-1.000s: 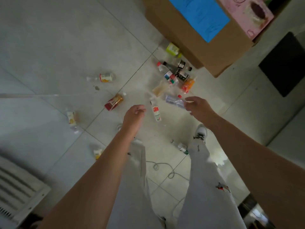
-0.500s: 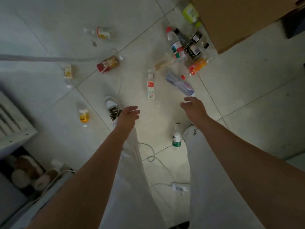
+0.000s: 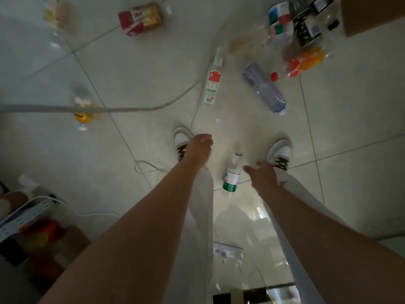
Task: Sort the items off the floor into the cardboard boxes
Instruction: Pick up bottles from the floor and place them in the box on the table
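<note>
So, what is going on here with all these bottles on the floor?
A person stands over bottles scattered on the tiled floor. The right hand, fingers open, is stretched toward a green-labelled bottle lying between the shoes, but does not grip it. The left hand hangs loosely curled and holds nothing. Only a corner of a cardboard box shows, at the top right.

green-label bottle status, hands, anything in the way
Left hand empty, loosely curled. Right hand open beside green-label bottle. Bottle lying on floor between shoes. Nothing blocking.
</note>
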### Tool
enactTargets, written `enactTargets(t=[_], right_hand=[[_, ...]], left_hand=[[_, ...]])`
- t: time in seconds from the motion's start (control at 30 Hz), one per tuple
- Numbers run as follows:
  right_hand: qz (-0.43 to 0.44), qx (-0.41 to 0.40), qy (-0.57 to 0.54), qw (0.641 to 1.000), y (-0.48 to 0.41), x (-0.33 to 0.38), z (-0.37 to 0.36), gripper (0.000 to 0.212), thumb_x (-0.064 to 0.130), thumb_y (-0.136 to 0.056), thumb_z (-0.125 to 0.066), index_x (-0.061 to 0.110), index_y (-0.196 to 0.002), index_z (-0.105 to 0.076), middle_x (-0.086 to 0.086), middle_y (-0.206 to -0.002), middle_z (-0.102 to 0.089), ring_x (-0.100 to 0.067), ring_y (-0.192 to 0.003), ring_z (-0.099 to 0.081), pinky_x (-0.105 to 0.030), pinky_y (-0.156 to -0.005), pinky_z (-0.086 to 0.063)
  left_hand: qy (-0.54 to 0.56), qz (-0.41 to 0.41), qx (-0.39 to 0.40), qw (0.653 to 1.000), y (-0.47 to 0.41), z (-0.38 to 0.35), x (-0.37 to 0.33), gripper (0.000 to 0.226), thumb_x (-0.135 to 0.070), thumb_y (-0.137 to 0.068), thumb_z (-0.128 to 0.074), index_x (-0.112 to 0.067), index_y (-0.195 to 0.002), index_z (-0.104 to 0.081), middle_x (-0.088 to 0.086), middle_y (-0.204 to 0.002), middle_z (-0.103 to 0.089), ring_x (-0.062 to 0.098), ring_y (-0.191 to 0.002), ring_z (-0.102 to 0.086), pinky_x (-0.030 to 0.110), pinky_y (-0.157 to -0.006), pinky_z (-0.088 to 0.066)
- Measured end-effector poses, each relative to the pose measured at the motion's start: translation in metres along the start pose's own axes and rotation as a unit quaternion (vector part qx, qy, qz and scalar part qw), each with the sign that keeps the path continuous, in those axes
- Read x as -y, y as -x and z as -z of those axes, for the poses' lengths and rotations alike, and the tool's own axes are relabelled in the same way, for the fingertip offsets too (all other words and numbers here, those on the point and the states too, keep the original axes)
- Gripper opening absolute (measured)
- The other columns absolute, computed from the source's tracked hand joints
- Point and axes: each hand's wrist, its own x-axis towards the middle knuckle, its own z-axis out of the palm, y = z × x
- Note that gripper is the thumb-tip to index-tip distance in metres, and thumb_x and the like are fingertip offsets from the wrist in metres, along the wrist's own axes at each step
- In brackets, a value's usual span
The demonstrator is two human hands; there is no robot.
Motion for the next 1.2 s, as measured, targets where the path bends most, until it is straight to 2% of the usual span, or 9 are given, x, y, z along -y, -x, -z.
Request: enactTargets(t=[0.17,0.37,0.47,0.53,0.67,0.73,0.83,1.0,1.2], right_hand=[[-0.028,-0.024,0.055,0.998,-0.069,-0.057,-0.080,0.075,0.032,-0.082,-0.075,0.005,-0.142,-0.038,-0.019,-0.140,-0.049,-0.033,-0.126,-0.050,-0.034,-0.099,-0.040],[-0.020,-0.061,0.086,0.994,-0.140,-0.073,-0.133,0.085,0.032,-0.082,-0.075,0.008,-0.145,-0.025,-0.022,-0.139,-0.042,-0.041,-0.124,-0.049,-0.046,-0.101,-0.044],[-0.013,-0.062,0.121,0.991,-0.163,-0.075,-0.144,0.074,0.026,-0.085,-0.070,0.007,-0.141,-0.026,-0.022,-0.133,-0.044,-0.042,-0.119,-0.051,-0.047,-0.097,-0.047],[0.003,-0.069,0.130,0.989,-0.167,-0.071,-0.143,0.069,0.023,-0.085,-0.069,0.008,-0.138,-0.029,-0.021,-0.130,-0.046,-0.041,-0.116,-0.053,-0.046,-0.095,-0.047],[0.110,-0.098,0.058,0.987,-0.147,-0.028,-0.102,0.076,0.028,-0.082,-0.074,0.014,-0.144,-0.033,-0.017,-0.130,-0.050,-0.036,-0.116,-0.055,-0.042,-0.096,-0.046],[0.182,-0.109,0.030,0.977,-0.120,0.009,-0.068,0.079,0.033,-0.081,-0.075,0.018,-0.146,-0.033,-0.014,-0.129,-0.052,-0.032,-0.116,-0.055,-0.038,-0.096,-0.045],[0.267,-0.097,0.008,0.959,-0.060,0.068,-0.016,0.082,0.039,-0.080,-0.075,0.023,-0.148,-0.032,-0.007,-0.127,-0.054,-0.024,-0.116,-0.055,-0.039,-0.099,-0.046],[0.400,-0.082,-0.032,0.912,0.116,0.164,0.084,0.087,0.040,-0.079,-0.077,0.026,-0.151,-0.030,0.005,-0.121,-0.057,-0.009,-0.109,-0.053,-0.018,-0.089,-0.042],[0.522,-0.109,-0.096,0.841,0.350,0.249,0.228,0.075,0.043,-0.077,-0.077,0.026,-0.140,-0.041,0.008,-0.125,-0.055,-0.004,-0.110,-0.050,-0.020,-0.090,-0.039]], left_hand=[[-0.073,-0.002,0.045,0.996,-0.086,-0.054,0.081,0.031,-0.004,-0.096,-0.044,0.003,-0.123,-0.059,0.020,-0.130,-0.057,0.031,-0.120,-0.054,0.038,-0.103,-0.043],[-0.061,-0.017,0.063,0.996,-0.144,-0.079,0.127,0.036,-0.011,-0.096,-0.041,-0.008,-0.128,-0.056,0.012,-0.134,-0.057,0.025,-0.124,-0.052,0.039,-0.109,-0.038],[-0.038,-0.022,0.063,0.997,-0.167,-0.079,0.131,0.034,-0.010,-0.095,-0.043,-0.012,-0.125,-0.058,0.010,-0.127,-0.061,0.026,-0.118,-0.057,0.033,-0.098,-0.046],[-0.024,-0.030,0.055,0.998,-0.172,-0.077,0.131,0.035,-0.004,-0.093,-0.042,-0.011,-0.123,-0.058,0.011,-0.123,-0.063,0.026,-0.115,-0.058,0.032,-0.093,-0.047],[-0.026,-0.050,0.047,0.997,-0.149,-0.070,0.119,0.053,0.012,-0.085,-0.031,-0.008,-0.131,-0.051,0.016,-0.131,-0.057,0.029,-0.123,-0.053,0.041,-0.108,-0.041],[-0.038,-0.054,0.050,0.997,-0.122,-0.065,0.101,0.063,0.012,-0.083,-0.032,-0.015,-0.139,-0.043,0.010,-0.140,-0.051,0.025,-0.129,-0.048,0.042,-0.109,-0.039],[-0.031,-0.101,0.055,0.993,-0.069,-0.061,0.052,0.069,0.007,-0.084,-0.055,-0.017,-0.144,-0.034,0.005,-0.145,-0.044,0.022,-0.131,-0.044,0.039,-0.108,-0.040],[0.025,-0.244,0.017,0.969,0.088,-0.030,-0.081,0.049,-0.005,-0.081,-0.070,-0.020,-0.121,-0.046,-0.011,-0.108,-0.059,0.011,-0.102,-0.060,0.010,-0.076,-0.046],[0.027,-0.395,-0.110,0.912,0.318,0.015,-0.236,0.040,-0.014,-0.077,-0.072,-0.029,-0.105,-0.049,-0.015,-0.087,-0.057,0.006,-0.080,-0.057,0.020,-0.068,-0.043]])
